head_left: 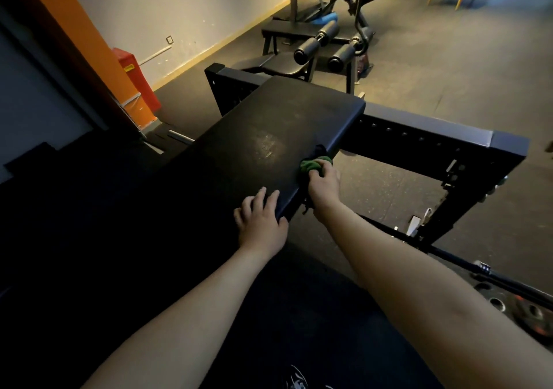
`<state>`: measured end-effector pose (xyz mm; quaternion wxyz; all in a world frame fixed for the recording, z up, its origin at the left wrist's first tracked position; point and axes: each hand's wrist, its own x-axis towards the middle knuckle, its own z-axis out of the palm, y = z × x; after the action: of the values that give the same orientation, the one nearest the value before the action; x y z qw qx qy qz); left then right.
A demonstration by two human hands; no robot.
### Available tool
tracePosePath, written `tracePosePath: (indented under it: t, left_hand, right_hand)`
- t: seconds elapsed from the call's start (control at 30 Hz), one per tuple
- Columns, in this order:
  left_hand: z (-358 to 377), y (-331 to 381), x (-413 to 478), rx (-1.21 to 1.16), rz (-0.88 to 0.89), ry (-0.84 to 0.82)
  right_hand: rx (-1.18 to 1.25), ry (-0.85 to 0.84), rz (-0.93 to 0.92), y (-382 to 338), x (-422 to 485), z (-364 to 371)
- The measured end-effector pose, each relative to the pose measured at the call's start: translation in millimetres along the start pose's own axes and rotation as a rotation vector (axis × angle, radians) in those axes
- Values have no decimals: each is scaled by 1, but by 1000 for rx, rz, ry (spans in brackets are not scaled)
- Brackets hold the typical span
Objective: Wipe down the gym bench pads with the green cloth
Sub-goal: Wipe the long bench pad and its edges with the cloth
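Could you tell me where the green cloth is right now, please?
In the head view, the green cloth is bunched in the right hand against the right edge of the black bench pad, just beyond the left hand.

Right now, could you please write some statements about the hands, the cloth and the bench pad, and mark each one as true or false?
1. The right hand holds the green cloth. True.
2. The cloth is in the middle of the bench pad. False: it is at the pad's right edge.
3. The left hand lies flat on the pad, fingers spread. True.
4. The left hand also grips a cloth. False: it holds nothing.
5. A worn, pale patch shows on the pad's top. True.
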<state>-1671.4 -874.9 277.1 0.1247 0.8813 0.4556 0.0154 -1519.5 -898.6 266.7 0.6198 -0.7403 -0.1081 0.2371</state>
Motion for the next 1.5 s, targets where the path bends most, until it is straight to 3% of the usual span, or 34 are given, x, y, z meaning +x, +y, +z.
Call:
tracePosePath:
  t: [0.37, 0.53, 0.83, 1.13, 1.5]
  left_hand:
    - [-2, 7, 14, -90, 6, -45]
    - [-7, 11, 38, -28, 113, -91]
    - [-2, 21, 70, 76, 181, -113]
    - [4, 79, 134, 121, 167, -115]
    - [26, 143, 205, 93, 94, -22]
  right_hand:
    - [-159, 54, 11, 26, -44, 20]
    - [-42, 58, 122, 25, -36, 24]
    - [139, 212, 227, -1, 41, 30]
    - [217, 188, 266, -15, 136, 0]
    - [123, 174, 299, -55, 283, -40]
